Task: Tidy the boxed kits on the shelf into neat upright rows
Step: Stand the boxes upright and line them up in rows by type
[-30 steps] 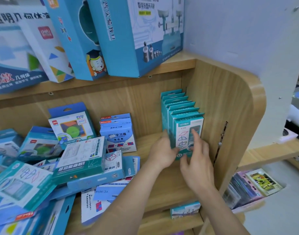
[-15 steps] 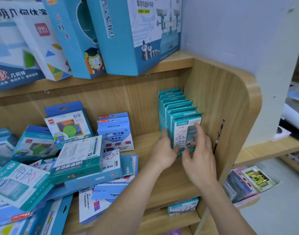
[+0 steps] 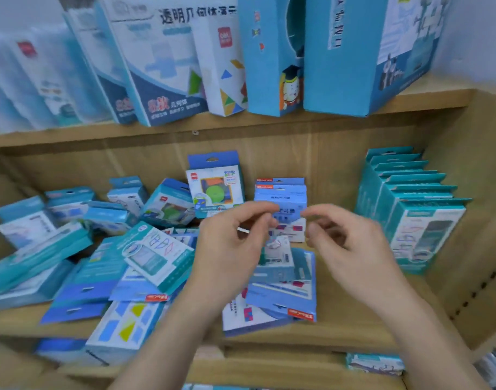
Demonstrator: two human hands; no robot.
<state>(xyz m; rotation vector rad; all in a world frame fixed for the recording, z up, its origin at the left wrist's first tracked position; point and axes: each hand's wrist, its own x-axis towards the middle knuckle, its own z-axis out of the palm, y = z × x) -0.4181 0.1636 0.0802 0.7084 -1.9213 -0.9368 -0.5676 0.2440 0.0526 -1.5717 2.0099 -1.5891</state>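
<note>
A light wood-grain shelf unit (image 3: 297, 153) fills the view, its upper board (image 3: 156, 130) carrying one small screw (image 3: 195, 132). The right side panel (image 3: 483, 178) shows a row of dark peg holes (image 3: 466, 304) (slightly blurred). Above is a pale blue-grey wall (image 3: 483, 38), evenly lit.

Bare left grip (image 3: 227, 257), bare right grip (image 3: 353, 249), forearms (image 3: 168, 333) bare.

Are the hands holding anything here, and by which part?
Nothing: the left hand and right hand hover empty, fingers loosely curled, over the loose boxes.
</note>
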